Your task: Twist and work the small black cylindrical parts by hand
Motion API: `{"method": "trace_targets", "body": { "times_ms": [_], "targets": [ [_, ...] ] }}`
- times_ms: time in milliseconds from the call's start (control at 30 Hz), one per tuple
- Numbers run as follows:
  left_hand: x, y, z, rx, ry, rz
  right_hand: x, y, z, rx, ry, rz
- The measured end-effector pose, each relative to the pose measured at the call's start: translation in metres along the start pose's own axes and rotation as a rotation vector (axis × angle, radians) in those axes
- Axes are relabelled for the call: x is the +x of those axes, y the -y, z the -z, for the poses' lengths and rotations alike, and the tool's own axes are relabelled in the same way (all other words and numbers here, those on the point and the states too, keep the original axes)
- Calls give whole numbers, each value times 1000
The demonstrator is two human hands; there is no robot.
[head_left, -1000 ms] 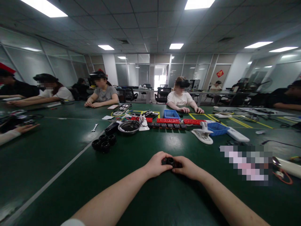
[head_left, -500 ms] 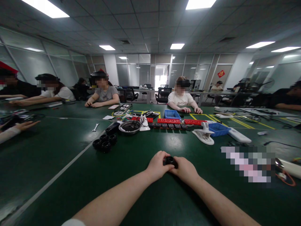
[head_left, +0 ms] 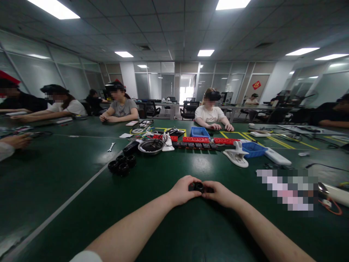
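Gripping a small black ring-shaped part (head_left: 198, 187) between them, both hands meet low over the green desk (head_left: 81, 182), straight in front of the person. The left hand (head_left: 182, 190) curls around the part's left side with fingers bent over the top; the right hand (head_left: 220, 193) closes on it from the right, fingertips pinching. The part is too small and too covered to tell whether it is one piece or two pressed together, or whether it touches the desk surface.

The step in hand looks like working this part with the fingers, either twisting, pressing or fitting it. A next move would likely call for a firm, even two-sided pinch and a small turn or push, kept square so the piece does not slip out.

Further out on the left lies a cluster of similar black rings (head_left: 121, 165). Beyond them sit a round metal bowl (head_left: 150, 146), a wrench (head_left: 110, 147), a white clamp (head_left: 236, 155) and blue trays (head_left: 253, 149). Other people sit around the far edge.
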State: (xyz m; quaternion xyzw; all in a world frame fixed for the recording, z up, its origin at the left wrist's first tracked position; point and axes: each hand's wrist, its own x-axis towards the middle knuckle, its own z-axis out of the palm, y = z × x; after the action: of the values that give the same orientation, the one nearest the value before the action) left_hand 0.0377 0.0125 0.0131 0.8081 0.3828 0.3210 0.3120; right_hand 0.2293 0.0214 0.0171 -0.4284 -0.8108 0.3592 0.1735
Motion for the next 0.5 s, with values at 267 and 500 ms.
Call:
{"method": "trace_targets", "body": {
  "times_ms": [267,500],
  "targets": [
    [0,0,-12,47,-158,118,5,8,-16,-289,-159,-99],
    [2,5,-15,77,-199,153,5,17,-25,-488,-278,-200]
  ]
}}
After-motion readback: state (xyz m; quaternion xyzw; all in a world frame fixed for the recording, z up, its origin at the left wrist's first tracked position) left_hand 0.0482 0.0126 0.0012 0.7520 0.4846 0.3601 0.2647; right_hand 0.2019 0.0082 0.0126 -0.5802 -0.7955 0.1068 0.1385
